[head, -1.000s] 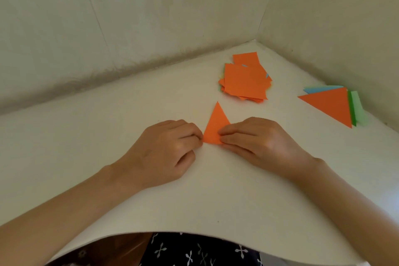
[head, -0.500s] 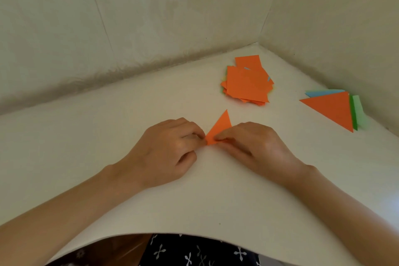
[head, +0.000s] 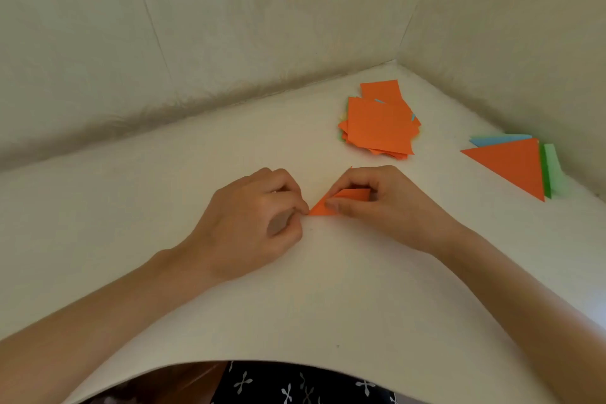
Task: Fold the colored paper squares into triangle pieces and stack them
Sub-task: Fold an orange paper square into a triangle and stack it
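Pale walls meet in a corner behind a white counter (head: 295, 289). Head view: an orange paper (head: 319, 209), partly folded, lies mid-counter between both hands. The left hand (head: 255, 223), fingers curled, pinches its near-left tip. The right hand (head: 377, 203) pinches the folded flap, thumb on top. Unfolded squares (head: 380, 125) lie beyond it, and finished triangles (head: 511, 167) are stacked well apart at right. Judgement: match the edges before creasing, hold the tip down, then run the thumb firmly along the fold.
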